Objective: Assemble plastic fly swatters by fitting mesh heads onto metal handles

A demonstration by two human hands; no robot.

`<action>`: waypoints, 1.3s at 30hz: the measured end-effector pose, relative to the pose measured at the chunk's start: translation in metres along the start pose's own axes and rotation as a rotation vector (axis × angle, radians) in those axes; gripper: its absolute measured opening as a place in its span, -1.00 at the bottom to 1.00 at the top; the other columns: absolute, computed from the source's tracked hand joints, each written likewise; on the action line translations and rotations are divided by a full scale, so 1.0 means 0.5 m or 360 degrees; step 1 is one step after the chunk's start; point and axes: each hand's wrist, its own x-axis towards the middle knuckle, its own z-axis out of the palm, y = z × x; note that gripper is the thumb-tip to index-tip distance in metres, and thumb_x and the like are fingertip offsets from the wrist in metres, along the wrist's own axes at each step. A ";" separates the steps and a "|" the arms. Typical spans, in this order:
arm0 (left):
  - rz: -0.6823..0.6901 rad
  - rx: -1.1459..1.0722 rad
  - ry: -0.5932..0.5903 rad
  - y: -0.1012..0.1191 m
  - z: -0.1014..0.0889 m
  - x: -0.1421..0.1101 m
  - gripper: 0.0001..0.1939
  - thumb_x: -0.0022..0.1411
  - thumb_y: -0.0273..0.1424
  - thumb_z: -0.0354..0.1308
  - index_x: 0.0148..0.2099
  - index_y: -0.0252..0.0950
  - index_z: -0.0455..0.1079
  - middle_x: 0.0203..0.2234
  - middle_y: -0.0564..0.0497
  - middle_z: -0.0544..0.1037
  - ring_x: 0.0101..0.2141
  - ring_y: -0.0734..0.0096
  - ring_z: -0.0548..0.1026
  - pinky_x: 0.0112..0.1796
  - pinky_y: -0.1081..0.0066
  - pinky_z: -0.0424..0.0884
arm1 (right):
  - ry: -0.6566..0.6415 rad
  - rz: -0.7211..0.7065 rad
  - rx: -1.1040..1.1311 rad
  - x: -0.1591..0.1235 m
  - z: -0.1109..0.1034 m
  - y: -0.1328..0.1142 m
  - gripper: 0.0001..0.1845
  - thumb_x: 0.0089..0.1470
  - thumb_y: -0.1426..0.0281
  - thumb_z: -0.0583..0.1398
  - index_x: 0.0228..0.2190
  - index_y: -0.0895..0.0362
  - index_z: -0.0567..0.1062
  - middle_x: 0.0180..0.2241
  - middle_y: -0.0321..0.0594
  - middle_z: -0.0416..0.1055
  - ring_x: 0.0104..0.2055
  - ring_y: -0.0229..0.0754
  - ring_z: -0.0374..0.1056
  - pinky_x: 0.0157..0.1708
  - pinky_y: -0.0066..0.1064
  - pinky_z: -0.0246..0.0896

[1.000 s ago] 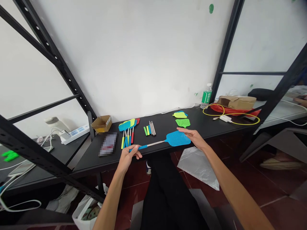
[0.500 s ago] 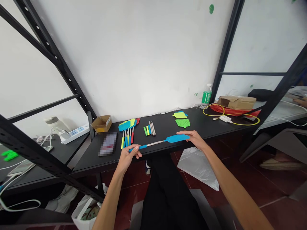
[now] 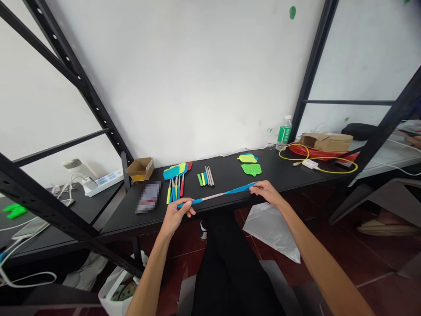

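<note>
A blue fly swatter [image 3: 241, 188] with a thin metal rod stretches between my hands above the front edge of the black desk. Its blue handle is in my left hand [image 3: 179, 209], fingers closed round it. My right hand [image 3: 264, 191] pinches the far end of the blue head, which is turned nearly edge-on. Left of centre on the desk lie several assembled swatters [image 3: 176, 177] in blue, yellow and red. Beside them are loose coloured handles [image 3: 202, 179] and metal rods [image 3: 209, 176]. A green swatter head [image 3: 251, 169] and a yellow head [image 3: 247, 158] over a blue one lie farther right.
An open cardboard box [image 3: 140, 169] and a blurred flat packet [image 3: 149, 197] are at the desk's left. A water bottle [image 3: 284, 133], yellow cable [image 3: 338, 169] and brown carton [image 3: 325, 141] sit at the right. Black shelf posts [image 3: 82, 83] flank the desk.
The blue swatter head has turned from showing its broad face to nearly edge-on. My right hand has shifted slightly; my left hand keeps its grip on the handle.
</note>
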 end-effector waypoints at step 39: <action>0.0043 0.0063 0.0101 -0.021 0.005 0.007 -0.58 0.14 -0.15 0.35 -0.07 -0.36 0.60 -0.37 -0.15 0.68 -0.47 0.39 0.47 -0.42 0.39 0.48 | -0.0090 0.0131 0.0346 -0.005 0.009 -0.033 -0.31 0.01 0.10 0.35 0.11 0.19 0.47 -0.54 -0.30 0.41 -0.51 -0.23 0.27 -0.52 -0.40 0.22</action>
